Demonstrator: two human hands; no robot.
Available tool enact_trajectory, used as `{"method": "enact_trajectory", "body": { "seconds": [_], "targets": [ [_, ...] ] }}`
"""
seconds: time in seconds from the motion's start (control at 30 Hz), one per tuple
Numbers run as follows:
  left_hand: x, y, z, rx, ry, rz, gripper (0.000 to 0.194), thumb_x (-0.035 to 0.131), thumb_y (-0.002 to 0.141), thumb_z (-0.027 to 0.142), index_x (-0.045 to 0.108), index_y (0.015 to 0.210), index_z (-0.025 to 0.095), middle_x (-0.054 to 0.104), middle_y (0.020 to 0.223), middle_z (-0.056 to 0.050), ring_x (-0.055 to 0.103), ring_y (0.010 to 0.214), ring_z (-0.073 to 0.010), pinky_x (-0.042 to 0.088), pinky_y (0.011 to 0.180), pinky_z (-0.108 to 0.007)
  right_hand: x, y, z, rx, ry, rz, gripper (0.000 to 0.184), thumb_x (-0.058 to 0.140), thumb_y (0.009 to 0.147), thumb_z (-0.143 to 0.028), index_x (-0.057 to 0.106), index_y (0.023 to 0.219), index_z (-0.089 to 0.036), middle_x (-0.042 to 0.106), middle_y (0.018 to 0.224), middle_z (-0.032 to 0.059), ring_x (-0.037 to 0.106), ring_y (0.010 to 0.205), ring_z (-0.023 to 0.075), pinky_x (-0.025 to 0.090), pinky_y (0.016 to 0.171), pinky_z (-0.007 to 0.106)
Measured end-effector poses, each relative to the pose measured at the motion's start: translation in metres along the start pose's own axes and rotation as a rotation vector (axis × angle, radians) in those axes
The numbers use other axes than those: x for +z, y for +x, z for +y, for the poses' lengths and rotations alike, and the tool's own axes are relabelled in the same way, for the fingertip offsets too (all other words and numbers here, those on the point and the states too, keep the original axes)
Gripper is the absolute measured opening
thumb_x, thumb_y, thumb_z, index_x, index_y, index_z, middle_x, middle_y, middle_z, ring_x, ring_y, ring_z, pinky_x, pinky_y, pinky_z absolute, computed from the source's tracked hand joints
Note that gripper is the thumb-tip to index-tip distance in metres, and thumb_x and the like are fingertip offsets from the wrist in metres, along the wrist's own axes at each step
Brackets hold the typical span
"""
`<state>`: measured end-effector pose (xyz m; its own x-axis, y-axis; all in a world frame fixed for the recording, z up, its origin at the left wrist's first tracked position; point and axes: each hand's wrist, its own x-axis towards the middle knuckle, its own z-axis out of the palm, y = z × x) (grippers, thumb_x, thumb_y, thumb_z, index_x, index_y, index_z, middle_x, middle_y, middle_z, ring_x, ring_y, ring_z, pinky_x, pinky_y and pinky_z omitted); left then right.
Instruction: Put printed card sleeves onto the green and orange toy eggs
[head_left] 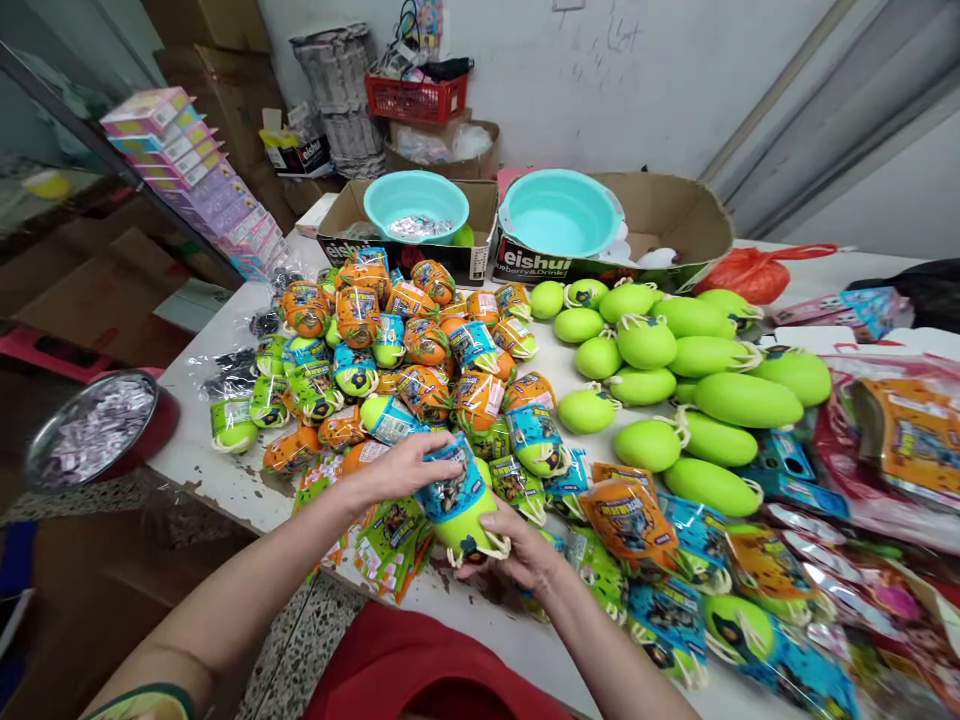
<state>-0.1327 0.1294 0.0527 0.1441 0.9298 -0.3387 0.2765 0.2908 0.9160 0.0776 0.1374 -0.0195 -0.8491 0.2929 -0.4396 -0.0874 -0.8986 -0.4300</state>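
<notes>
"What is seen of the layout?"

"The white table is covered by several groups. Loose lime-green eggs are heaped beyond and to the right of the hands; packed orange, blue and green eggs are piled beyond and to the left."

"And where is the held egg?"

"The lime-green egg is held above the table's near edge, between both hands. Its long axis is pointed away from the body, with the far end tipped somewhat to the left."

"Which hand is nearer to it?"

"Neither, as it is touched by both. The sleeved far end is reached by the left hand from the left; the bare near end is supported by the right hand from the right."

"How are they closed?"

"The blue printed sleeve is gripped between the left thumb and fingers. The lower end is cradled by the right, the thumb laid along its side and the fingers curled beneath."

"And the cord?"

"The pale cord is seen at the near end, beside the right thumb."
</notes>
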Motion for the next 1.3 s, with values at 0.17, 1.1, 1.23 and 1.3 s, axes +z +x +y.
{"method": "enact_trajectory", "body": {
  "seconds": [0.17,1.1,1.23,1.3],
  "targets": [
    [0.018,-0.019,-0.020,-0.056,-0.345,0.284,0.068,0.063,0.074,0.050,0.041,0.132,0.021,0.047,0.135,-0.013,0.045,0.121,-0.0295,0.043,0.093,-0.040,-0.003,0.000,0.007,-0.141,0.068,-0.020,0.064,0.066,0.070,-0.028,0.043,0.130,-0.026,0.060,0.117,0.0093,0.065,0.085,0.0251,0.058,0.060,0.039],
    [0.085,-0.071,-0.188,0.230,0.217,-0.173,0.094,0.077,0.060,0.034,0.027,0.139,0.022,0.040,0.139,-0.013,0.039,0.127,-0.0296,0.030,0.108,-0.045,-0.056,-0.011,0.148,-0.566,-1.050,0.423,0.081,0.077,0.064,-0.029,0.038,0.135,-0.026,0.044,0.136,0.0115,0.041,0.126,0.0288,0.033,0.105,0.046],
    [0.085,-0.073,-0.201,0.264,0.253,-0.210,0.093,0.075,0.063,0.039,0.026,0.139,0.022,0.038,0.141,-0.014,0.037,0.129,-0.0290,0.029,0.109,-0.045,-0.064,-0.009,0.155,-0.593,-1.150,0.406,0.081,0.076,0.062,-0.026,0.039,0.134,-0.024,0.045,0.133,0.0119,0.042,0.124,0.0288,0.036,0.104,0.045],
    [0.081,-0.075,-0.205,0.278,0.286,-0.232,0.092,0.075,0.063,0.042,0.027,0.139,0.021,0.038,0.140,-0.015,0.036,0.129,-0.0296,0.028,0.109,-0.045,-0.065,-0.007,0.162,-0.602,-1.178,0.423,0.083,0.076,0.061,-0.025,0.039,0.135,-0.024,0.046,0.132,0.0119,0.042,0.124,0.0290,0.035,0.104,0.045]
  ]
}}
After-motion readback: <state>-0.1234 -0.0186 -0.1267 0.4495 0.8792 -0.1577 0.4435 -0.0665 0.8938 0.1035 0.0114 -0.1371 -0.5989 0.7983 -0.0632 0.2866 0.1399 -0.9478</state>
